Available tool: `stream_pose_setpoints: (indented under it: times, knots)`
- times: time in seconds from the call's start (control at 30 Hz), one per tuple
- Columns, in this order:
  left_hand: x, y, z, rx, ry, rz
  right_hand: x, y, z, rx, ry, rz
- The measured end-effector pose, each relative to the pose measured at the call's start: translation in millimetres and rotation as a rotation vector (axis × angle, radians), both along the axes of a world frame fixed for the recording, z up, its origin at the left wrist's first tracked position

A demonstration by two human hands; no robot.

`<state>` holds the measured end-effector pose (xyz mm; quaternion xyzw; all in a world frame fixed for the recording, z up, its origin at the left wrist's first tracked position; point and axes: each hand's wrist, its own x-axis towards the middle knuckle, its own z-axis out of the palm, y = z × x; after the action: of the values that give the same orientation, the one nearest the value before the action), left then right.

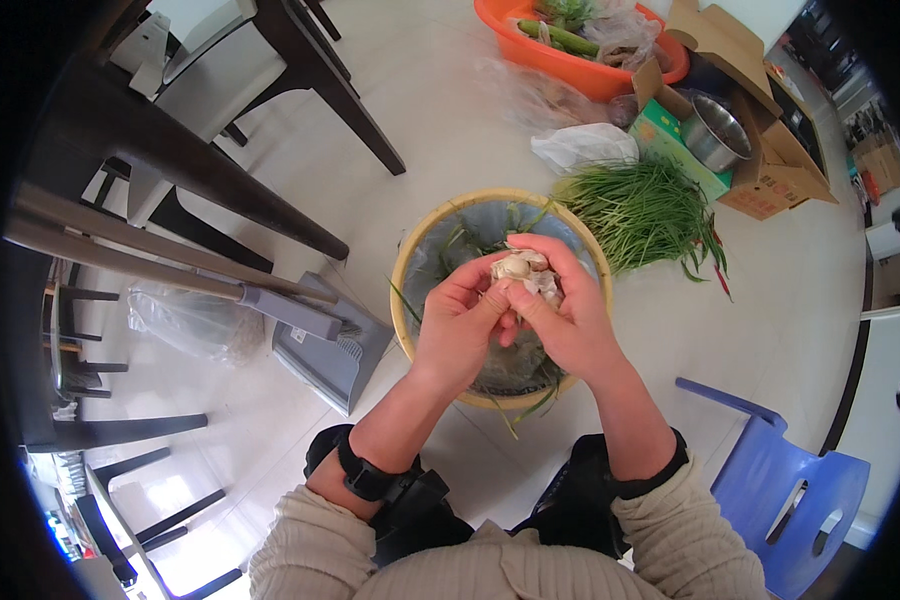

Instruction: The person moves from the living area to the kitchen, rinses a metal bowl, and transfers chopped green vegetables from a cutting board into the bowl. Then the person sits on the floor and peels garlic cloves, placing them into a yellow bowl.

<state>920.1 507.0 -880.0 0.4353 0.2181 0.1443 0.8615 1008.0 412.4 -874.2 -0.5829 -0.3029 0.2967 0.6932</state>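
Observation:
Between my two hands is a cluster of garlic cloves [519, 264] with pale, papery skin. My left hand [461, 311] grips it from the left, and my right hand [562, 307] cups its right side. Both thumbs meet on its near side and press against it. The fingers partly cover the garlic. Directly below stands a round bin [403, 281] with a yellow rim and a plastic liner. Green leaf scraps [525, 221] lie inside it, and a few hang over the rim.
Right of the bin lies a heap of thin green stalks [637, 217], with a white bag [585, 145] behind it. Farther back are an orange basin [562, 71] of vegetables and a cardboard box [776, 176]. A grey dustpan [322, 360] stands left; a blue plastic chair [765, 472] is at right.

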Motion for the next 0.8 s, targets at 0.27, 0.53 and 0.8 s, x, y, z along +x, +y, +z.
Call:
stream_pose_setpoints:
  times: [0.27,0.53,0.8]
  knots:
    - [-4,18,-3,-0.161,-0.047,-0.13,10,-8,14,-0.091,0.092,0.118]
    - [-2,5,3,0.575,0.16,-0.059,11,-11,12,-0.348,-0.625,0.237]
    - [4,11,0,0.0,0.1,-0.002,10,-9,5,-0.265,-0.52,-0.043]
